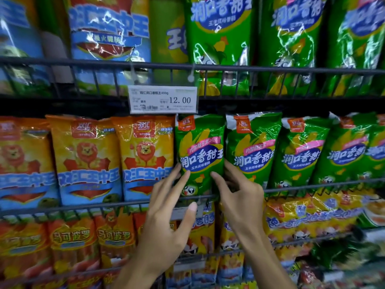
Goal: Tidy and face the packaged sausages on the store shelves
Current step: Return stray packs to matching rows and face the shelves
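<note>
A green sausage pack (200, 142) stands upright on the middle shelf, label facing out, between an orange-and-blue lion pack (145, 159) and another green pack (250, 147). My left hand (166, 215) reaches up with straight fingers touching the pack's left edge, its thumb near the wire rail (104, 205). My right hand (239, 197) pinches the pack's right edge, thumb on the front and fingers tucked into the gap beside the neighbouring green pack.
A price tag (162, 99) reading 12.00 hangs from the upper shelf rail. Larger green packs (218, 28) and blue packs (108, 28) fill the top shelf. Orange packs (73, 243) crowd the lower shelf, with loose yellow packs (312, 215) lying to the right.
</note>
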A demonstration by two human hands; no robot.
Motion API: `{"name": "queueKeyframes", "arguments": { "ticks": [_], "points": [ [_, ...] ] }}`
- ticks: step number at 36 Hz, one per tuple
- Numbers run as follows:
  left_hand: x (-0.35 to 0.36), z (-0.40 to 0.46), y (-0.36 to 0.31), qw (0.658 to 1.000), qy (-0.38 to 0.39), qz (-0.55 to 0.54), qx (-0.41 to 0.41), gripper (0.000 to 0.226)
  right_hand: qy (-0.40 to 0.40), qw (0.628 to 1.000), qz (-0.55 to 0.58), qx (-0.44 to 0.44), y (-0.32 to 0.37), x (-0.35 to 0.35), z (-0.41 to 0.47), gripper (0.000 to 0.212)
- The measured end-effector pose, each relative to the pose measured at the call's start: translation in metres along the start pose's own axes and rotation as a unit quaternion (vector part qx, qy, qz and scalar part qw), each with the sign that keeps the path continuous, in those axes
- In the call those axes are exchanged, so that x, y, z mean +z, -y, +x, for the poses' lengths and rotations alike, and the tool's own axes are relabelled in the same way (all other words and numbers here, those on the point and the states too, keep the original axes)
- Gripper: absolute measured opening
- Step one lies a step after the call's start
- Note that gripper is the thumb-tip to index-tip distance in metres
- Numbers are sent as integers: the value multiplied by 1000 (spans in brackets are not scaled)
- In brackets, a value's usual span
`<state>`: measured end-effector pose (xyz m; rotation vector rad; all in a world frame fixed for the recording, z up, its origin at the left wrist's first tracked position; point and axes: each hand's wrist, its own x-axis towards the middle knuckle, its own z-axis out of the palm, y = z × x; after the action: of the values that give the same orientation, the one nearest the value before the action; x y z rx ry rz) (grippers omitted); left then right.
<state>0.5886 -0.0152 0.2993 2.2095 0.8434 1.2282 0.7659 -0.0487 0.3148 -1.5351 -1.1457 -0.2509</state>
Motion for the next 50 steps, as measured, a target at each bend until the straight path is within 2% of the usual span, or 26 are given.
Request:
{"name": "queueKeyframes", "arguments": {
  "ticks": [8, 13, 17, 21, 25, 32, 37, 43, 50],
  "points": [
    [6, -8, 4, 998, 1, 60, 4, 58, 34, 997, -62, -38, -3, -6, -2, 50],
    [8, -10, 3, 998, -31, 50, 20, 55, 24, 998, -42, -51, -7, -6, -8, 55],
    [9, 0, 1, 985, -40, 138, 96, 60, -19, 986, 24, -161, -5, -6, -12, 57],
    [11, 13, 6, 964, -25, 243, 110, 64, 47, 969, 27, -240, 5, 1, -4, 61],
    [13, 18, 15, 946, -16, 304, 112, 66, 112, 971, -16, -209, 8, 13, 4, 70],
    [8, 21, 16, 944, -8, 310, 114, 66, 114, 973, -51, -193, 16, 21, 18, 68],
    [-9, 13, 16, 953, -6, 292, 84, 60, 123, 974, -27, -190, 17, 20, 18, 71],
    [-41, -13, 30, 952, -49, 303, 1, 61, 98, 972, 89, -193, 14, 17, -2, 59],
    [-81, -45, 59, 932, -69, 350, -57, 62, 181, 950, 142, -210, 28, 37, -39, 55]
  ]
}}
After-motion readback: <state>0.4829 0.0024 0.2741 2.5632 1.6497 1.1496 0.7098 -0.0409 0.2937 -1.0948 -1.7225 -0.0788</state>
